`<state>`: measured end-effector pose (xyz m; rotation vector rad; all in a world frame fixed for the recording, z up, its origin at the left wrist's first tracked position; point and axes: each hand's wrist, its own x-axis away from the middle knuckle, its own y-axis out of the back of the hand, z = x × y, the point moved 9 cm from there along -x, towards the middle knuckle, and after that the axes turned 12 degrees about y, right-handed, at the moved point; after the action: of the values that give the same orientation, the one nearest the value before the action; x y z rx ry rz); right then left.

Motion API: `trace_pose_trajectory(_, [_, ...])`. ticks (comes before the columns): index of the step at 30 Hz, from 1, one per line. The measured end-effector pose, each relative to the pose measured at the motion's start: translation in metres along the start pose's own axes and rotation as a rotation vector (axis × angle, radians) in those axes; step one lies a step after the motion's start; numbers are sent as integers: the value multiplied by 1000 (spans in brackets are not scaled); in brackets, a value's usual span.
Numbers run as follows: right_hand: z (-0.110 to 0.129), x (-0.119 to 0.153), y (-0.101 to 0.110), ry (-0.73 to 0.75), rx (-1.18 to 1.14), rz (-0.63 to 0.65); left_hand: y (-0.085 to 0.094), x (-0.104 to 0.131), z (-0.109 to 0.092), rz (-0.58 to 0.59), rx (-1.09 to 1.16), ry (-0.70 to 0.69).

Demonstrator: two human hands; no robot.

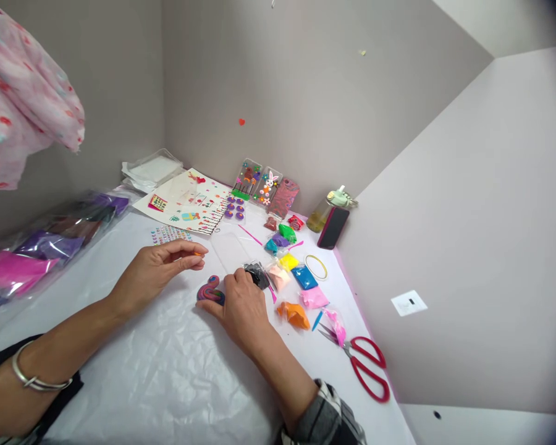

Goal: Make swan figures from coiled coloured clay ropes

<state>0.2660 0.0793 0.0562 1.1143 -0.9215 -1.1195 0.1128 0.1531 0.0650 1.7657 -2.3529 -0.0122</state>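
My left hand (171,262) is raised over the table, with thumb and fingertips pinched on a small bit of orange clay (198,253). A swan-shaped figure of swirled pink, blue and purple clay (209,289) sits on the white sheet between my hands. Beside it, my right hand (243,303) rests palm down, its thumb stretched out against the figure's base. The other fingers bend down by a packet of black clay (258,275); their tips are hidden. Behind them lies a clear plastic case (229,250).
Clay packets, including orange (294,315), blue (304,277) and yellow (288,261), lie to the right. Red-handled scissors (368,369) sit near the right edge. A phone (333,227) leans on a bottle (319,216). Decorated cases (266,185) stand by the wall; bagged clay (18,272) lies left.
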Motion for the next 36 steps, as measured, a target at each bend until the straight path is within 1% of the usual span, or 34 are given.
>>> trace_pose_trajectory(4, [-1, 0, -5, 26, -22, -28, 3, -1, 4, -29, 42, 28])
trace_pose_trajectory(9, [1, 0, -7, 62, -102, -80, 0, -2, 0, 11, 155, -27])
trace_pose_trajectory(11, [0, 0, -8, 59, -180, -102, 0, -1, -3, 7, 174, -45])
trace_pose_trajectory(14, [-4, 2, -10, 17, -439, -154, 2, 1, -5, -2, 210, -59])
trace_pose_trajectory(17, [-9, 4, -11, -20, -888, -239, 4, 0, -3, 3, 231, -59])
trace_pose_trajectory(19, [-9, 4, -11, -23, -1180, -269, 5, -2, 0, -1, 238, -53])
trace_pose_trajectory(20, [-8, 4, -10, -27, -1284, -271, 6, -2, 2, -6, 242, -49])
trace_pose_trajectory(22, [-7, 5, -8, -45, -1393, -267, 6, -4, 5, -10, 239, -33])
trace_pose_trajectory(27, [-6, 7, 1, -43, -1436, -313, 3, -3, 8, 7, 236, 10])
trace_pose_trajectory(31, [-6, 7, 4, -35, -1431, -333, -2, -1, 4, 52, 259, -19])
trace_pose_trajectory(36, [-5, 8, 5, -30, -1426, -336, -2, 1, 1, 41, 240, -34])
